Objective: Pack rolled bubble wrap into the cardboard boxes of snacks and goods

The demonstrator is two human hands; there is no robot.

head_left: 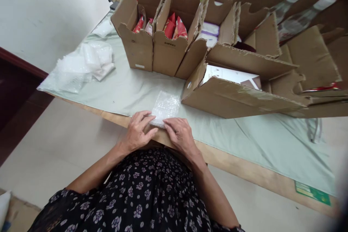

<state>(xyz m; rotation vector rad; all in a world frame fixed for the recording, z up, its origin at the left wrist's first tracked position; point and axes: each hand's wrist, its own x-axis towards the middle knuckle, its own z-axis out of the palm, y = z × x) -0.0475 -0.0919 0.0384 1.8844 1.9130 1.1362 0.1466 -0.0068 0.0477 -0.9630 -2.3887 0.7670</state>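
A flat piece of bubble wrap [166, 106] lies on the pale green cloth at the table's front edge. At its near left corner is my left hand [140, 129], fingers apart and the fingertips touching the wrap. The fingers of my right hand [181, 133] rest on its near right corner, spread a little. Both hands look open, and neither is closed round the wrap. Whether anything lies inside or under the wrap cannot be made out.
More bubble wrap [81, 66] is heaped at the left of the table. Cardboard boxes [137, 49] with red packets stand behind, and a long cardboard box [244, 102] holding a white box is at the right. Bottles [304, 21] stand at the back. A green card [312, 193] lies at the front right.
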